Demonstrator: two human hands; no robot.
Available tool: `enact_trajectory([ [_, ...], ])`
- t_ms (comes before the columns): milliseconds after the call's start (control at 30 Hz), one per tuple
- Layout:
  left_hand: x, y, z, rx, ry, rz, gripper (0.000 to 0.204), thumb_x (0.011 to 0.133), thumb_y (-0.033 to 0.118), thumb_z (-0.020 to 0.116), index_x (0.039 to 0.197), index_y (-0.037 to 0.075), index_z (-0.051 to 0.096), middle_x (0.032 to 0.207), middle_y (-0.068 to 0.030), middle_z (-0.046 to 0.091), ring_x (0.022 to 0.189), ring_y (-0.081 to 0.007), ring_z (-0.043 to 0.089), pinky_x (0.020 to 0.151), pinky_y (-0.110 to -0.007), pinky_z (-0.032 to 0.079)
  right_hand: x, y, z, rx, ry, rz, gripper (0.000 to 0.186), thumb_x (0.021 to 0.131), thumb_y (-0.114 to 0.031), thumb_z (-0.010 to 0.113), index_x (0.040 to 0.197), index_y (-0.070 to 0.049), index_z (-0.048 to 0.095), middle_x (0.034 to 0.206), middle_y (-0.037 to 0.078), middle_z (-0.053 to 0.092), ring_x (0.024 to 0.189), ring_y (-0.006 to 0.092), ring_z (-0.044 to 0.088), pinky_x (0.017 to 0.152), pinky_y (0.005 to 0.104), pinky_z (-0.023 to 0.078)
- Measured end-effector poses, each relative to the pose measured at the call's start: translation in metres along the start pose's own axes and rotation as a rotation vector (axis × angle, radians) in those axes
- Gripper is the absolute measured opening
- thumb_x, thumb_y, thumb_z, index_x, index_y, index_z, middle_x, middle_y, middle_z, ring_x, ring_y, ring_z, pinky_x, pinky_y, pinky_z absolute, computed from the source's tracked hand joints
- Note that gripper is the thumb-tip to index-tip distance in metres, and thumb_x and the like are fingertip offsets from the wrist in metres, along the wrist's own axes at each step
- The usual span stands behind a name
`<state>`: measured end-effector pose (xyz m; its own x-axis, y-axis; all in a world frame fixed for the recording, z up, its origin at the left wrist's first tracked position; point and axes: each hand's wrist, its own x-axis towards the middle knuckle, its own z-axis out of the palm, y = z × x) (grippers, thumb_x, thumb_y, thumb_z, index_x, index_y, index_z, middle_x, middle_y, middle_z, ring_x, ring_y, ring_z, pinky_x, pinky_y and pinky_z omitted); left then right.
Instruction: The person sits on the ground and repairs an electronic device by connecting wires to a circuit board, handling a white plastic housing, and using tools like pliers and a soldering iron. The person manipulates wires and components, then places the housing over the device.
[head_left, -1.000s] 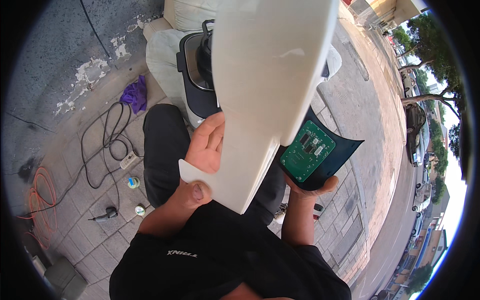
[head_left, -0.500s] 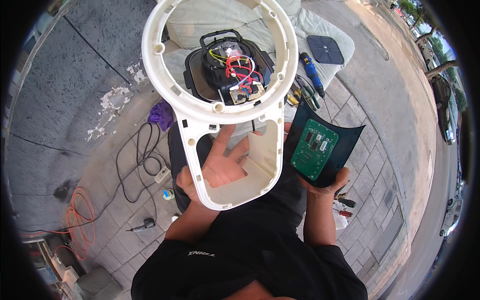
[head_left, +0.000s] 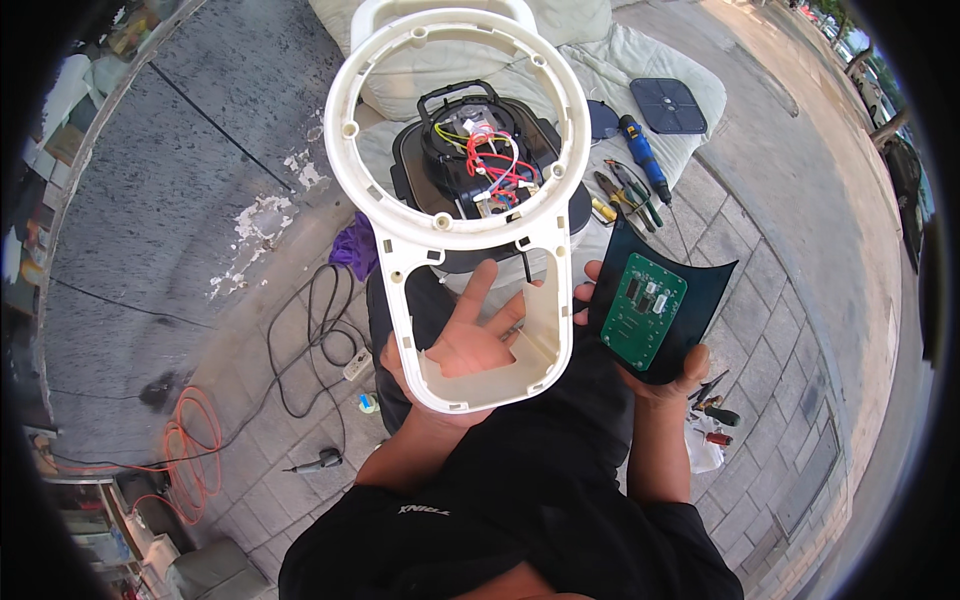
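Note:
My left hand [head_left: 462, 345] supports a white plastic housing frame [head_left: 470, 237] from below. Its thumb is at the left edge, and the spread fingers show through the lower opening. The frame has a large ring above and a rounded, hollow section nearest me. My right hand [head_left: 668, 388] grips a curved black panel [head_left: 703, 290] by its lower edge, with fingertips at its left side. A green circuit board [head_left: 640, 325] is on the panel's upper face. Through the ring I see a black appliance body [head_left: 437, 160] with exposed red, yellow and white wires [head_left: 497, 160].
A pale cushioned cover [head_left: 590, 65] lies beyond the appliance, with a dark square plate [head_left: 668, 106] on it. Near it are a blue electric screwdriver [head_left: 643, 155] and pliers [head_left: 632, 190]. Black cable [head_left: 318, 340], an orange cord [head_left: 190, 440] and a soldering-gun-like tool [head_left: 318, 462] lie at left.
The white frame appears smaller and farther from the camera, and a handle-like loop at its top is now in view. The whole scene has shifted right. Both hands keep their holds.

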<state>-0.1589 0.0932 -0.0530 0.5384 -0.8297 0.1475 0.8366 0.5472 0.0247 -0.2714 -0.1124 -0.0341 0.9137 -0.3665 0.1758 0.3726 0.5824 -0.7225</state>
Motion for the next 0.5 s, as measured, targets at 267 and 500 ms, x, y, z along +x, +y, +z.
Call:
enact_trajectory([
  [267,-0.0012,0.0016,-0.0037,0.020,-0.022,-0.015,0.121,0.070,0.077,0.075,0.164,0.015,0.031,0.164,-0.0299,0.028,0.151,-0.0455,0.033,0.121,-0.063,0.034,-0.0001,0.0055,-0.0030,-0.071,-0.013,-0.052,0.132,0.070,-0.086,0.072,0.159,0.003,0.032,0.153,0.035,0.045,0.131,0.0442,0.059,0.104,0.0522,0.054],
  [500,-0.0006,0.0034,-0.0075,0.104,-0.044,-0.020,0.120,0.070,0.077,0.076,0.163,0.016,0.031,0.164,-0.0295,0.027,0.152,-0.0464,0.032,0.121,-0.062,0.035,-0.0003,0.0050,0.0039,-0.035,0.035,-0.042,0.134,0.067,-0.082,0.080,0.158,0.005,0.033,0.152,0.034,0.047,0.131,0.0441,0.059,0.104,0.0525,0.053],
])
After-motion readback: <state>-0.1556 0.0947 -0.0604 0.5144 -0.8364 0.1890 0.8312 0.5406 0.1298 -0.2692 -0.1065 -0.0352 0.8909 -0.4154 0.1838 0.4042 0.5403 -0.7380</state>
